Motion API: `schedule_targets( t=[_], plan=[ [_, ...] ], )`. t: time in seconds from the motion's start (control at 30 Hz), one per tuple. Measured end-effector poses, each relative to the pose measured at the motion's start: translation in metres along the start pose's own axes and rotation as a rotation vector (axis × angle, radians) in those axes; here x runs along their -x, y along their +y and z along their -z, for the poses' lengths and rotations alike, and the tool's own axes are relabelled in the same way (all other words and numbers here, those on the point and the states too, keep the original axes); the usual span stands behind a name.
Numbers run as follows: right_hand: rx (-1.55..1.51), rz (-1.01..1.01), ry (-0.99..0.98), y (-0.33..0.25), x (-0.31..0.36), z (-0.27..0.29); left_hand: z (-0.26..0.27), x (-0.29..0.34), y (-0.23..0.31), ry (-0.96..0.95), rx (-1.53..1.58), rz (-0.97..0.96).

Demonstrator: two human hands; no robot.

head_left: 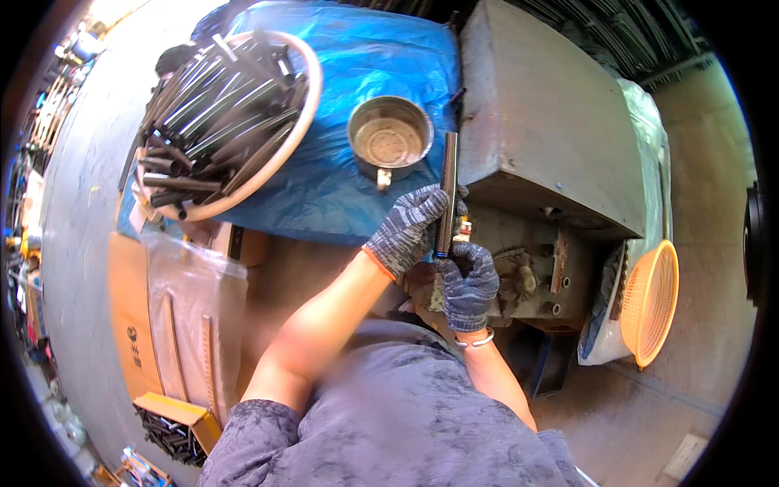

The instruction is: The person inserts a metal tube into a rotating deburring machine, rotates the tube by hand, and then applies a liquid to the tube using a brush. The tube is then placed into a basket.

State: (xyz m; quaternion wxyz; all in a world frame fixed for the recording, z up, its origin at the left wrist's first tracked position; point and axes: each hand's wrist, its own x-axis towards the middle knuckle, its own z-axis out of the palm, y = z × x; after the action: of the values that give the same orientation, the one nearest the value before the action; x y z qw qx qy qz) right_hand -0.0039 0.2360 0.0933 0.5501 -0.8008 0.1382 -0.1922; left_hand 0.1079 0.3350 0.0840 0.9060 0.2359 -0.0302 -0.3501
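Note:
Both my hands wear grey knitted gloves. A short dark metal tube [450, 174] stands nearly upright between them. My left hand [415, 223] is wrapped round the tube's middle. At its lower end, the fingers of my right hand [468, 284] are closed on it. Just left of the tube's upper end, a metal pot [389, 138] with a handle sits on a blue plastic sheet [349, 49]. Farther left, a big round tub with a pale rim [312, 89] is heaped with similar dark tubes [219, 105].
A grey metal cabinet-like machine [552, 105] stands right of my hands, its lower front open. An orange plastic basket [652, 304] is at the far right. Cardboard [134, 316] under clear plastic lies at left, above a carton [178, 414] of small dark pieces.

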Motion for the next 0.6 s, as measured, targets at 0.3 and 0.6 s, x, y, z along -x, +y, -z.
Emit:
schedule_targets(
  t=[0.3, 0.6],
  plan=[
    [0.104, -0.043, 0.232, 0.018, 0.013, 0.055, -0.035, -0.033, -0.058, -0.154, 0.102, 0.275],
    [0.085, -0.118, 0.333, 0.018, 0.028, 0.075, -0.044, -0.039, -0.094, -0.162, 0.207, 0.431]
  ],
)
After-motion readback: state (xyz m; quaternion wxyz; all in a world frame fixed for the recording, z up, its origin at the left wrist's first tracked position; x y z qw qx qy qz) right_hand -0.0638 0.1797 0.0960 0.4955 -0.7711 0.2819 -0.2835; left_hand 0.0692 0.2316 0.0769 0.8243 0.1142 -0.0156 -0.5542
